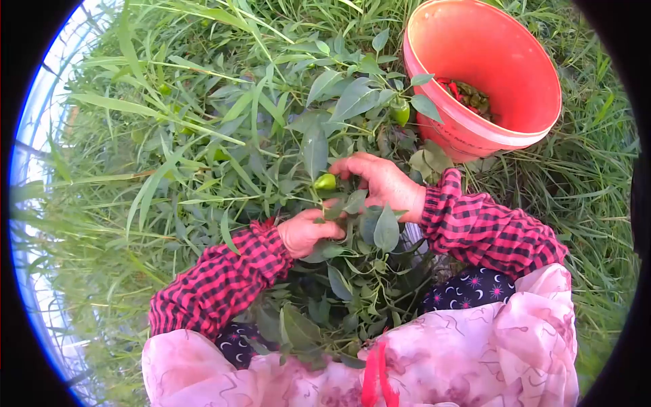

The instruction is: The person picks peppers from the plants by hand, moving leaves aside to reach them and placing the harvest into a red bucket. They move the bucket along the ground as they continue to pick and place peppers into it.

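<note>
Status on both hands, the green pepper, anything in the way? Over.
Right hand at the green pepper, grip unclear. Left hand nearer the body, among leaves. Leaves partly hiding right hand. Red bucket apart from both hands.

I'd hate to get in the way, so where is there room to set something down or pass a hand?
The bucket has space above its contents. Grass between the bucket and the right sleeve looks uncluttered, though not bare. It's crowded around the left hand and right hand, among leaves and a green pepper.
</note>
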`<state>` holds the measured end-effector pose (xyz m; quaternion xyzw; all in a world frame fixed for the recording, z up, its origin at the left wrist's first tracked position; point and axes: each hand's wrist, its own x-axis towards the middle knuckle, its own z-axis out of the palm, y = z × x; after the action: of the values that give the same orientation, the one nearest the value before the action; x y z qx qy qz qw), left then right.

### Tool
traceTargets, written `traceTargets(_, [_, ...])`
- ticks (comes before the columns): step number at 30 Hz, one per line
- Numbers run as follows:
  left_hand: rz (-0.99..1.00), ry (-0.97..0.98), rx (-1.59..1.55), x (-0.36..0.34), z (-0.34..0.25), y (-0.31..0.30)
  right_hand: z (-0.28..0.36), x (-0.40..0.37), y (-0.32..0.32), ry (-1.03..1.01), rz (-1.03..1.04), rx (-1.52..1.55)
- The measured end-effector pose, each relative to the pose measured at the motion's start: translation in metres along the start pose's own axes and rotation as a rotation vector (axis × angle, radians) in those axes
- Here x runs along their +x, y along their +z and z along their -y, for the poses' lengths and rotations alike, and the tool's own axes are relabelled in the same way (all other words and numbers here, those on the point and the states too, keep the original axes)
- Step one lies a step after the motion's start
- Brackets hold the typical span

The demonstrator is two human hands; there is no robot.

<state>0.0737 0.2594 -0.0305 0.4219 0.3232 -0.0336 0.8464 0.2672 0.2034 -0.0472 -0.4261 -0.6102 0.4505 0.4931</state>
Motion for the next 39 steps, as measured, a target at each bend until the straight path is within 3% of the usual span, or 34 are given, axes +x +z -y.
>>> traceTargets(2, [-0.011, -0.042, 0.044, 0.001, -0.008, 0.012, -0.004, 0.005, -0.005, -0.151, 0.023, -0.391])
traceTargets(4, [-0.001, -0.021, 0.217, 0.01, -0.006, 0.009, -0.007, 0.005, -0.012, -0.188, 0.063, -0.39])
traceTargets(5, [0.062, 0.111, 0.208, 0.011, -0.006, 0.012, -0.003, 0.004, -0.013, 0.117, 0.049, -0.037])
traceTargets(6, [0.07, 0.107, 0.207, 0.013, -0.003, 0.012, 0.006, 0.004, -0.013, 0.416, 0.03, 0.319])
traceTargets(7, [0.035, 0.141, 0.237, 0.016, 0.001, 0.01, 0.02, 0.005, -0.015, 0.519, -0.065, 0.509])
traceTargets(9, [-0.002, 0.176, 0.268, 0.019, 0.0, 0.011, 0.024, -0.001, -0.018, 0.461, -0.05, 0.624])
traceTargets(12, [0.063, 0.223, 0.673, 0.026, -0.013, 0.015, 0.013, 0.0, -0.006, 0.443, -0.071, 0.856])
traceTargets(13, [0.077, 0.465, 0.679, 0.033, 0.0, 0.01, 0.014, 0.001, -0.003, 0.459, -0.048, 0.949])
traceTargets(14, [0.077, 0.464, 0.679, 0.037, 0.003, 0.006, 0.017, 0.001, -0.004, 0.459, -0.048, 0.95])
traceTargets(16, [0.125, 0.021, -0.418, 0.047, 0.006, -0.001, 0.035, 0.004, -0.01, 0.509, -0.008, 0.708])
traceTargets(18, [0.596, 0.06, -0.646, 0.05, 0.006, -0.009, 0.027, 0.003, -0.017, 0.502, 0.021, 0.699])
traceTargets(19, [0.362, 0.286, 0.032, 0.042, 0.001, -0.006, 0.033, 0.002, -0.02, 0.511, -0.013, 0.588])
traceTargets(20, [0.337, 0.381, 0.166, 0.047, 0.005, -0.017, 0.035, 0.0, -0.024, 0.52, -0.046, 0.477])
traceTargets(21, [0.299, 0.475, 0.303, 0.052, 0.01, -0.027, 0.026, -0.001, -0.026, 0.348, -0.021, 0.489])
traceTargets(22, [0.25, 0.565, 0.436, 0.057, 0.015, -0.038, 0.057, -0.004, -0.037, 0.614, -0.078, 0.596])
traceTargets(23, [0.216, 0.438, 0.157, 0.055, 0.026, -0.056, 0.061, -0.007, -0.053, 0.52, -0.109, 0.817])
traceTargets(25, [0.018, 0.215, 0.12, 0.03, 0.009, -0.055, 0.075, -0.018, -0.09, 0.165, -0.062, 0.903])
traceTargets(26, [0.013, 0.213, 0.122, 0.025, 0.007, -0.048, 0.071, -0.02, -0.098, 0.026, 0.076, 0.953])
traceTargets(28, [-0.054, 0.185, 0.142, 0.019, 0.001, -0.032, 0.096, -0.024, -0.084, 0.203, 0.103, 0.789])
traceTargets(32, [-0.115, 0.114, -0.197, 0.019, 0.004, -0.022, 0.07, -0.018, -0.066, 0.037, 0.121, 0.46])
traceTargets(34, [-0.104, 0.084, -0.232, 0.017, 0.006, -0.029, 0.053, -0.018, -0.062, 0.173, 0.293, 0.628])
traceTargets(36, [-0.077, 0.019, -0.301, 0.015, 0.011, -0.046, 0.039, -0.018, -0.052, 0.442, 0.355, 0.511])
traceTargets(37, [0.058, -0.05, -0.355, 0.019, 0.01, -0.056, 0.032, -0.02, -0.049, 0.495, 0.438, 0.436])
traceTargets(39, [-0.061, -0.04, -0.381, 0.015, 0.007, -0.039, 0.025, -0.026, -0.044, 0.504, 0.675, 0.364])
